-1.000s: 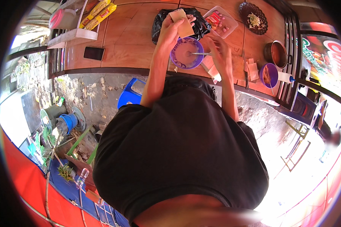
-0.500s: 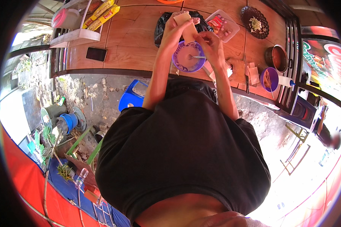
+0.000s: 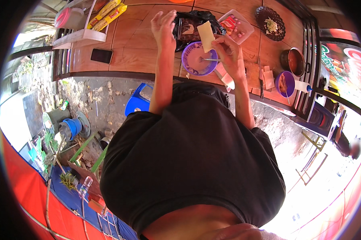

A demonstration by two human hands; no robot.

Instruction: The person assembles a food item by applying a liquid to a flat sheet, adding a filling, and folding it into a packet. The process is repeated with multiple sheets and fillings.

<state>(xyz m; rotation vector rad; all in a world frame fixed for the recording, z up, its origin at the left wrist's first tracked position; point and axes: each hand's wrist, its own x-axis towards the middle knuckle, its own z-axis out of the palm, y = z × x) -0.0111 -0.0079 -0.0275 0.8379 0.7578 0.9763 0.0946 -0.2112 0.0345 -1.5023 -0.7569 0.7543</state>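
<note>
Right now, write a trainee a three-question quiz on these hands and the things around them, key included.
1. Which hand holds the pale flat piece?

2. True or false: the left hand is gripping the utensil in the larger purple bowl.

3. What lies on the dark plate?
A. A phone
B. Pale shredded food
C. A bottle

Key:
1. The right hand.
2. False: the left hand is raised with nothing visible in it, and the utensil rests in the bowl.
3. B.
</note>
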